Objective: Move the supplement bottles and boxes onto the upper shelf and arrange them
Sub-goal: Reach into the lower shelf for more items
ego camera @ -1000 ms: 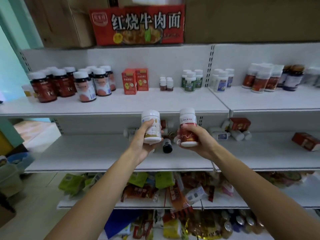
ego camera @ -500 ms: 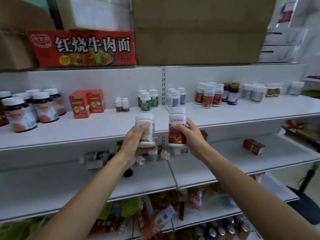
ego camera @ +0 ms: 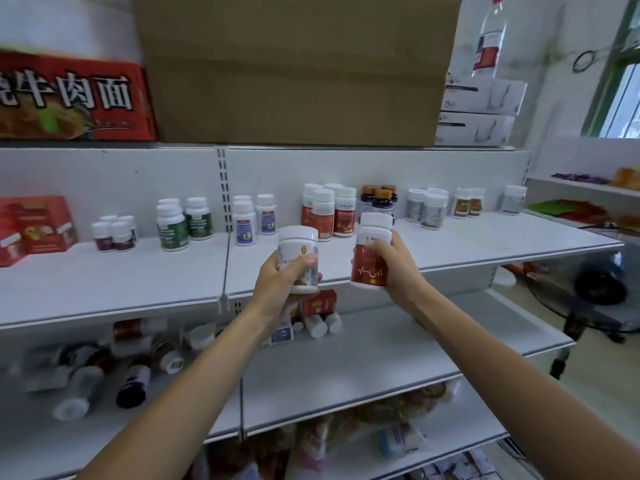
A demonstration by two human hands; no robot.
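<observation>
Left hand [ego camera: 284,285]: clenched round a white-label bottle [ego camera: 298,251], thumb across the front of the label and the fingers wrapped behind it.
White-label bottle: upright, white cap on top, held in the air in front of the lip of the upper shelf [ego camera: 485,244], not resting on it.
Right hand [ego camera: 394,268]: grasping a red-label bottle [ego camera: 369,268] from its right side, the fingers curled over the upper part of the label.
Red-label bottle: upright with a slight lean, white cap, held just beside the other bottle and apart from it, at much the same height by the shelf edge.
Upper shelf: standing groups of bottles along the back, among them matching red-label ones [ego camera: 329,213] right behind the hands, green-label ones [ego camera: 183,221] further left, and red boxes [ego camera: 34,226] at the far left.
Lower shelf [ego camera: 381,355]: a jumble of bottles lying on their sides [ego camera: 104,368] at the left, blurred; a small red box [ego camera: 320,303] and a few more toppled bottles just below the left hand.
Above: a large cardboard carton [ego camera: 298,71] sits on the top of the unit.
Off to the right: a floor fan [ego camera: 601,289] stands beyond the end of the shelves.
</observation>
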